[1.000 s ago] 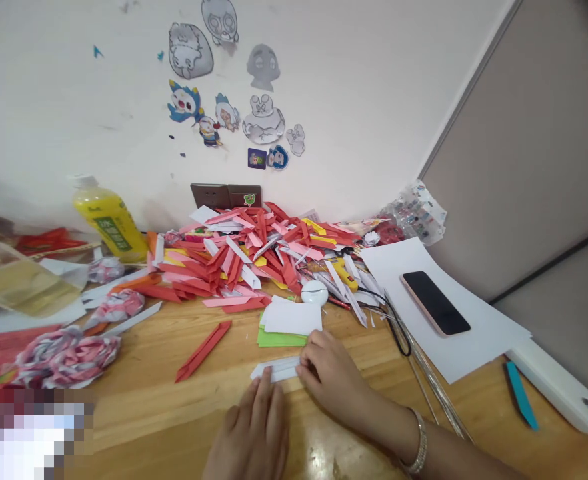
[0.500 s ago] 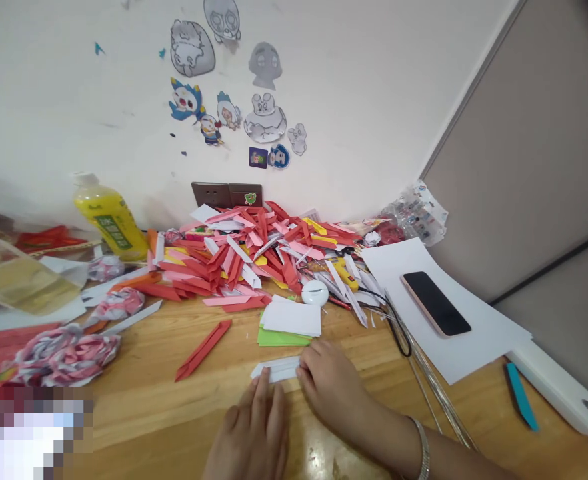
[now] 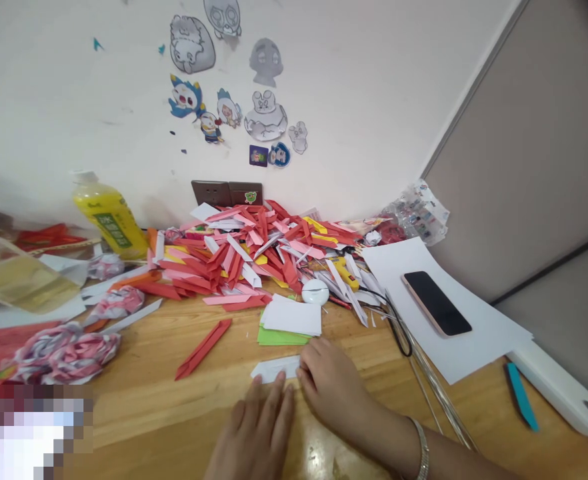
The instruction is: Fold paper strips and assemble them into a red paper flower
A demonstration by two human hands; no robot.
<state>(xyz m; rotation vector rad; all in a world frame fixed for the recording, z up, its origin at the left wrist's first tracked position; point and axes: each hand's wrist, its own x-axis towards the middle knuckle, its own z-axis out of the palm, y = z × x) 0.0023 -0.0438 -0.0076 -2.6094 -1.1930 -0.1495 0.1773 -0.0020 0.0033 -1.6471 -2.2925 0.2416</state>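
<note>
A folded white paper strip point(image 3: 275, 367) with a pointed left end lies flat on the wooden table. My left hand point(image 3: 258, 427) rests below it, fingers stretched out and slightly spread, fingertips at the strip's near edge. At the strip's right end is my right hand point(image 3: 333, 383), its fingers curled closed over that end and hiding it. Just beyond the hands sits a stack of white paper pieces point(image 3: 294, 316) on top of green paper point(image 3: 279, 338). A folded red paper strip point(image 3: 204, 349) lies on the left.
Behind is a heap of red, pink, white and yellow folded strips point(image 3: 234, 260). A yellow drink bottle point(image 3: 109, 213) stands back left. To the right are a phone point(image 3: 437, 303) on white sheets point(image 3: 454, 360), a yellow glue gun point(image 3: 345, 273) and a teal cutter point(image 3: 521, 397).
My left fingers have spread apart and drawn back from on top of the strip to its near edge. My right hand stays at the right end.
</note>
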